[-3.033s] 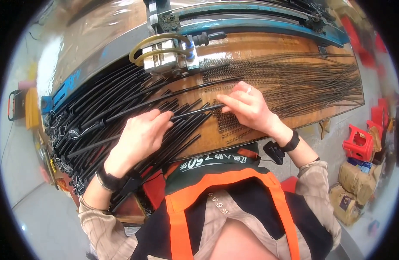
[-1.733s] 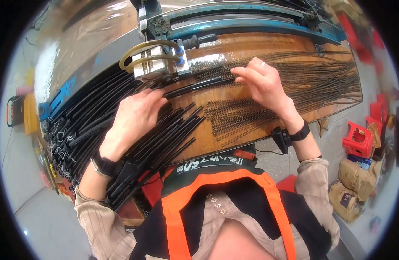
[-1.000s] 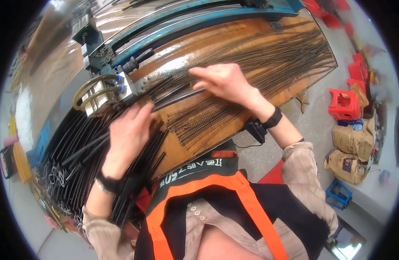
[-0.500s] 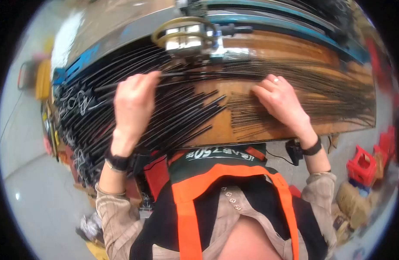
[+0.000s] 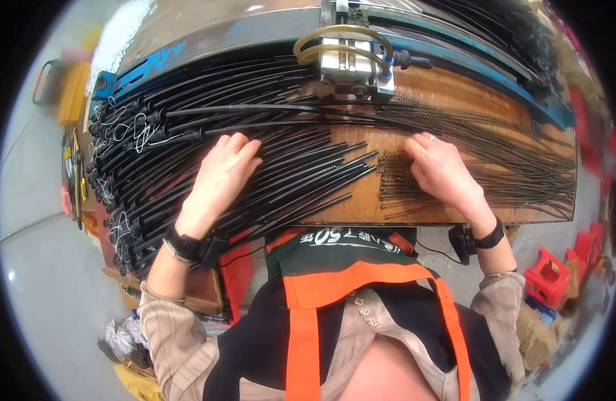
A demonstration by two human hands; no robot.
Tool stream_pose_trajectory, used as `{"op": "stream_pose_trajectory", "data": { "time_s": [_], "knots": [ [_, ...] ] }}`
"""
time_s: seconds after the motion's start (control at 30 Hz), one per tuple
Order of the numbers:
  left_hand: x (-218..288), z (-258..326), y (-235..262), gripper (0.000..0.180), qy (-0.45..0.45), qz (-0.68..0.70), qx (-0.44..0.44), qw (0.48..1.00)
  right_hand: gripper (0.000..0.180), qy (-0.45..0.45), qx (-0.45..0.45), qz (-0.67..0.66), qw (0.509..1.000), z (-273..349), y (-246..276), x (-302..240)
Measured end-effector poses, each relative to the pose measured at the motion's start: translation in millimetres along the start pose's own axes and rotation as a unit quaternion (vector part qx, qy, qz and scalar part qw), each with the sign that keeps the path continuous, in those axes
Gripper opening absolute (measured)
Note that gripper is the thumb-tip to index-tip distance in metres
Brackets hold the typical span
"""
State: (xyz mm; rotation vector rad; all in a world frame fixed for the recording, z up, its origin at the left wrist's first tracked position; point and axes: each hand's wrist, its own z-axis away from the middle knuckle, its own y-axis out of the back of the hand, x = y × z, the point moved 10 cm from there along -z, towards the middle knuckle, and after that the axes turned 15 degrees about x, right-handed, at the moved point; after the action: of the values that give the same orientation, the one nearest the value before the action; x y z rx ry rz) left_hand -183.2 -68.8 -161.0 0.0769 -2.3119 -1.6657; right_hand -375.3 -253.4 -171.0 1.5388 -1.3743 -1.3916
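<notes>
left hand [image 5: 221, 175] flat on black tubes [image 5: 187, 154], right hand [image 5: 441, 170] on thin wires [image 5: 515, 157]

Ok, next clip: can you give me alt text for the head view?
Seen from above, a person's left hand rests flat on a fan of black tubes while the right hand presses on thin black wires, all spread over a wooden bench. A metal fixture with yellowish hoses sits at the far edge.

Single head-worn fisheye, looking steeply down, close over wooden workbench [image 5: 448, 93]; own torso at lower edge.
</notes>
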Motion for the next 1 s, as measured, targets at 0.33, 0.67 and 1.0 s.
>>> {"op": "stream_pose_trajectory", "data": {
  "time_s": [0.33,0.67,1.0],
  "knots": [
    [11,-5,-2,0.041,-0.010,0.089,-0.018,0.996,0.022,-0.073,0.103,-0.198,0.972,-7,1,-5],
    [98,-49,-6,0.045,-0.068,0.146,-0.051,0.986,0.024,-0.064,0.241,-0.268,0.931,16,17,5],
    [109,-60,-6,0.043,-0.078,0.140,-0.090,0.983,0.032,-0.022,0.323,-0.191,0.927,31,36,2]
  ]
}}
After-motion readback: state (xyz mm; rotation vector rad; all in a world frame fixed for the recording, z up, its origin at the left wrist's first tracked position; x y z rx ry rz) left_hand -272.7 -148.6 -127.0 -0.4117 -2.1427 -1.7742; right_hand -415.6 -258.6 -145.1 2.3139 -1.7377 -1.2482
